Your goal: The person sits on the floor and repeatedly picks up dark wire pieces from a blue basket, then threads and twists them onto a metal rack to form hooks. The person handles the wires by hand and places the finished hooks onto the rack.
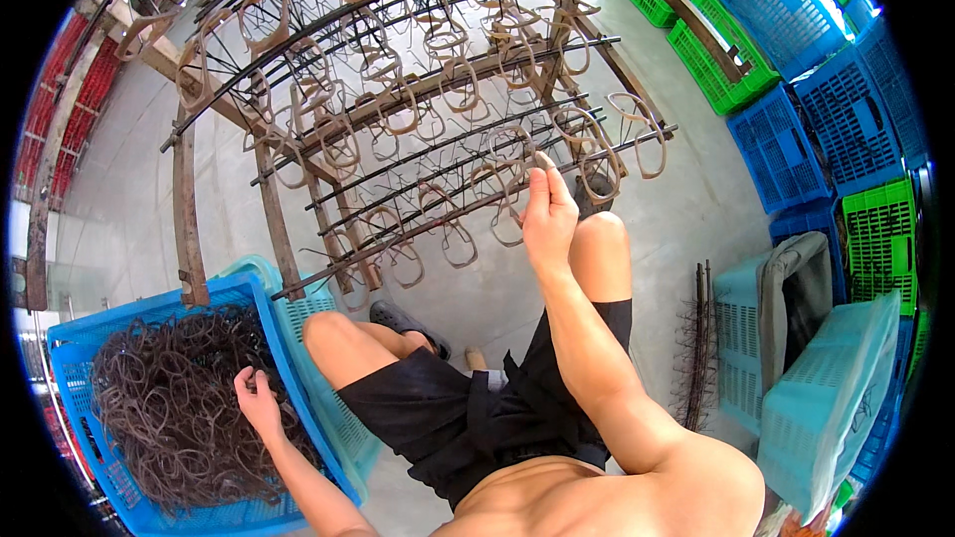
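Note:
My right hand (549, 219) is raised at the right end of a low rod on the rack, its fingers pressed together beside a brown spectacle-shaped loop (512, 143). The fingertips seem to pinch that loop, though the hand partly covers it. Many similar loops, such as one loop (460, 244), hang in rows from the rods (398, 237). On the left, my left hand (257, 400) reaches over a heap of dark brown loops (179, 408) in a blue basket (261, 313). Its thumb and forefinger are apart, and no lifted loop shows in them.
The rack's wooden posts (182, 219) stand on a grey floor (686, 209). A light teal basket (298, 313) touches the blue one. Blue crates (846, 119) and green crates (721, 60) are stacked at right, near teal baskets (826, 398) and a bundle of dark spiky rods (699, 338).

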### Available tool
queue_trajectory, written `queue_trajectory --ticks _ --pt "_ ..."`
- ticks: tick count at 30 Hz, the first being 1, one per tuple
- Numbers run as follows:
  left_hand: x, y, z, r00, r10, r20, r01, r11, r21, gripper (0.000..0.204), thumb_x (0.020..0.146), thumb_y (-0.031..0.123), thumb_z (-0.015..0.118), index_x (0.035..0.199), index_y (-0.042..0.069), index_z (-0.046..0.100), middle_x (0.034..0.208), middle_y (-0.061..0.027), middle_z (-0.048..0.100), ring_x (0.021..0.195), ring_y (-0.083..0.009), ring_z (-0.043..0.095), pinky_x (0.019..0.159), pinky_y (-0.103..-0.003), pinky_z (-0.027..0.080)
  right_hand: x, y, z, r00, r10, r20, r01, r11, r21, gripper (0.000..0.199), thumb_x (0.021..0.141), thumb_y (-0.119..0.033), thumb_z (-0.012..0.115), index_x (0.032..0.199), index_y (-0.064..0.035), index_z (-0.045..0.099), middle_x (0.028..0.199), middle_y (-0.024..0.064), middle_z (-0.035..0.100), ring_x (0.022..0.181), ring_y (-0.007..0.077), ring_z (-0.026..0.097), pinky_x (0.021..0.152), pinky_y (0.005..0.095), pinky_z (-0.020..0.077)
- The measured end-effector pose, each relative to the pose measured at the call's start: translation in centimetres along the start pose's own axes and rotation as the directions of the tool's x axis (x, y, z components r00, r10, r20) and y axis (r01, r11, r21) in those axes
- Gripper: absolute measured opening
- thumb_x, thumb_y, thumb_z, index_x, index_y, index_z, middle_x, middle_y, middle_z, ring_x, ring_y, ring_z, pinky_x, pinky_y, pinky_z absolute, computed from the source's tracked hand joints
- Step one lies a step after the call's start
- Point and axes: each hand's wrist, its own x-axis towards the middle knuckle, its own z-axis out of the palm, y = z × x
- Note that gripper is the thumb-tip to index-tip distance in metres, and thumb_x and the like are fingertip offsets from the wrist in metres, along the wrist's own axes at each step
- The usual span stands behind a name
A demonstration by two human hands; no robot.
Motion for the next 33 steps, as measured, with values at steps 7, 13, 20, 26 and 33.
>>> queue_trajectory --ticks 7,13,20,26,33 --pt "-0.6 0.1 -1.4 0.973 0.185 -0.137 -0.166 0.976 0.144 0.029 0.089 0.018 0.058 0.115 0.005 0.055 0.076 -0.0054 0.056 0.065 -0.0152 0.051 0.061 -0.031 0.044 1.0 -0.4 -0.6 0.995 0.085 0.054 -0.092 0.985 0.146 0.020 0.095 -0.021 0.051 0.100 -0.0026 0.055 0.061 -0.0063 0.043 0.049 0.0030 0.036 0.043 0.0201 0.0321" --pt "0.1 -0.8 -4.4 0.992 0.031 -0.124 -0.021 0.996 0.084 0.028 0.087 0.027 0.061 0.101 0.004 0.065 0.084 -0.0103 0.068 0.076 -0.0151 0.062 0.071 -0.030 0.049 -0.6 -2.0 -1.9 0.931 -0.252 0.266 0.366 0.596 -0.715 0.033 0.090 -0.024 0.055 0.113 -0.0008 0.052 0.092 0.0123 0.047 0.080 0.0247 0.048 0.066 0.0350 0.0416" --pt "2.3 -1.0 -2.4 0.981 0.082 0.177 -0.122 0.967 0.225 0.039 0.083 0.024 0.064 0.116 0.006 0.056 0.084 -0.0140 0.066 0.077 -0.0247 0.064 0.071 -0.034 0.048 -10.3 -4.1 0.1 0.881 -0.356 0.310 0.458 0.803 -0.380 0.043 0.083 -0.015 0.063 0.119 -0.0014 0.045 0.107 0.0125 0.041 0.097 0.0244 0.039 0.087 0.0340 0.0342" --pt "2.3 2.2 -4.4 0.941 0.016 0.337 -0.141 0.927 0.348 0.044 0.077 0.034 0.068 0.108 0.003 0.061 0.084 -0.0162 0.066 0.080 -0.0274 0.064 0.072 -0.036 0.049 -18.8 -6.2 4.4 0.491 -0.197 0.848 0.368 0.930 0.002 0.031 0.076 0.001 0.062 0.106 0.0013 0.052 0.086 0.0114 0.046 0.075 0.0221 0.047 0.069 0.0304 0.0424" --pt "1.5 2.0 -8.0 0.943 0.126 0.309 -0.227 0.921 0.317 0.030 0.082 0.028 0.061 0.098 0.003 0.065 0.087 -0.0161 0.066 0.083 -0.0295 0.064 0.074 -0.036 0.048 -23.6 -6.9 7.7 0.203 -0.057 0.977 0.161 0.987 0.024 0.028 0.081 -0.005 0.062 0.107 0.0014 0.053 0.087 0.0135 0.057 0.076 0.0278 0.058 0.070 0.0349 0.0474"
